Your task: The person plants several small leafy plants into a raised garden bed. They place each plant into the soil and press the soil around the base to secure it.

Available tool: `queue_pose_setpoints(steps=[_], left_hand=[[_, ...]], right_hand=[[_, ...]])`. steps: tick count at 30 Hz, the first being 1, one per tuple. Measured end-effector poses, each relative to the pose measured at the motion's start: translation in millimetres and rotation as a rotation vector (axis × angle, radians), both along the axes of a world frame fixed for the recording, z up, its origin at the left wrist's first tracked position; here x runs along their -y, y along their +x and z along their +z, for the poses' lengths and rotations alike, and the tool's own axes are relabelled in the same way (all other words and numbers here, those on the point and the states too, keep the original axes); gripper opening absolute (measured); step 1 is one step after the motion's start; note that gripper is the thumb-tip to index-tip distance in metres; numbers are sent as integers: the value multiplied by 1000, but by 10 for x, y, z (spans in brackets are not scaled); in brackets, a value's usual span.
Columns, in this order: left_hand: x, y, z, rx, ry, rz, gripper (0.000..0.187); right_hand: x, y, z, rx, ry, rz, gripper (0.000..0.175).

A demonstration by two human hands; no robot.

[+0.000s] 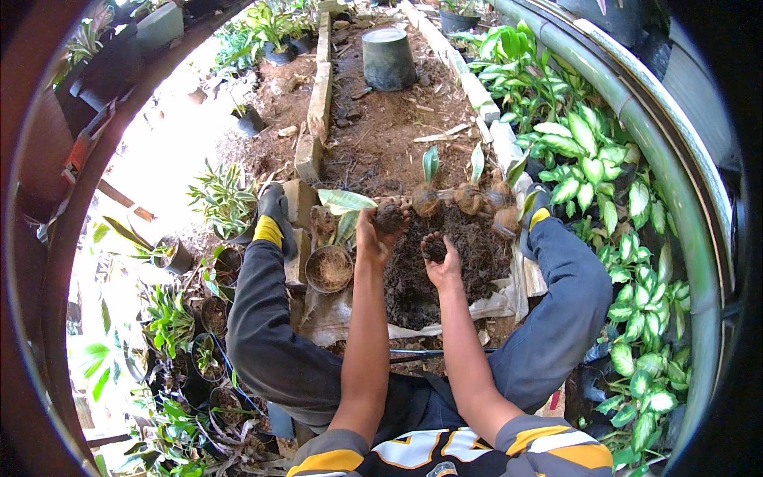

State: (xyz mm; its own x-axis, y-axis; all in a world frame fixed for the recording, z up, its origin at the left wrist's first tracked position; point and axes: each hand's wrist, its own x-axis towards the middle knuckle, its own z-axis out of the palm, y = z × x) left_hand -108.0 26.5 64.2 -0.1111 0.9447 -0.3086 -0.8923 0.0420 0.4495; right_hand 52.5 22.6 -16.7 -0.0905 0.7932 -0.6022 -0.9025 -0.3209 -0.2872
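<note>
My left hand (374,238) holds a round, soil-filled ball or coconut shell (388,219); its outer wall is mostly hidden by my fingers. A pale green snake plant leaf (346,201) reaches left from it, seemingly planted in it. My right hand (444,269) is cupped palm up around a little dark soil (435,249). Both hands are over a heap of dark potting soil (417,292) on a whitish sack (495,307). Beyond the heap sit several fibrous coconut husks (426,200), some with an upright snake plant leaf (430,164).
Left of my left forearm stands a round pot of brown fibre (329,269). Stone blocks (308,158) edge the dirt bed, where an upturned black bucket (388,59) stands. Potted plants (220,197) crowd the left; variegated foliage (581,140) and a bamboo pole (685,197) line the right.
</note>
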Motion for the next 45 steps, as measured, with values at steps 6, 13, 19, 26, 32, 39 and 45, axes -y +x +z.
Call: queue_pose_setpoints(steps=[6, 13, 19, 26, 32, 39, 45], left_hand=[[93, 72, -53, 187, 87, -34, 41], [45, 105, -194, 298, 32, -38, 36], [54, 175, -249, -69, -17, 81, 33], [77, 367, -239, -713, -172, 21, 57], [127, 734, -254, -1083, -77, 10, 56], [76, 788, -389, -861, -67, -109, 55], [97, 794, -751, -583, 86, 39, 48]], right_hand=[[2, 19, 169, -19, -74, -2, 22], [-21, 21, 192, 68, -114, 15, 25], [-68, 58, 196, -28, 20, 59, 28], [-50, -49, 340, 215, 30, 32, 29], [97, -168, 497, 788, 181, 31, 36], [172, -251, 579, 1134, 396, 193, 57], [287, -423, 542, 1458, 663, 256, 75]])
